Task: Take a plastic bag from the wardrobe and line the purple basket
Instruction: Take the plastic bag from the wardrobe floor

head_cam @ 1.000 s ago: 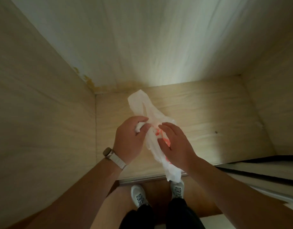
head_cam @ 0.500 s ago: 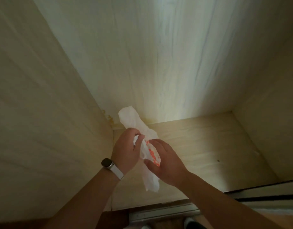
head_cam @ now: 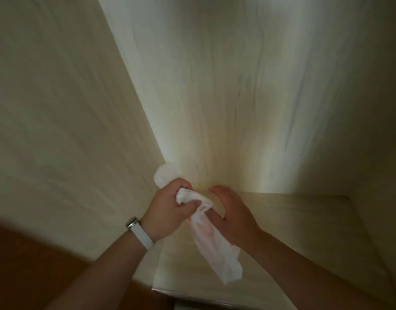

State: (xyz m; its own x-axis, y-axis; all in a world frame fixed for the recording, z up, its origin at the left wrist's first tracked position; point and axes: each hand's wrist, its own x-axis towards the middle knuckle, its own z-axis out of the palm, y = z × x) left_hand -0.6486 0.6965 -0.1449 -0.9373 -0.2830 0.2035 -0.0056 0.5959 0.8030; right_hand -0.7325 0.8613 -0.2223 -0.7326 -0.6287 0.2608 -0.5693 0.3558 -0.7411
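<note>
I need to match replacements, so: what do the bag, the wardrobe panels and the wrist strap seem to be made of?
Plastic bag: thin white plastic film with orange print, crumpled and translucent. Wardrobe back panel: likely laminated board, a pale matte wood-grain print with streaks. Wrist strap: smooth white, probably silicone or leather, with a metallic case. The left hand grips the bag; the right hand touches it.

The thin white crinkled plastic bag (head_cam: 215,249) with faint orange print looks soft and slightly translucent. The pale wood-grain laminate wardrobe panels (head_cam: 215,86) are smooth and matt. The wristwatch (head_cam: 139,232) has a shiny metal case and smooth white strap
</note>
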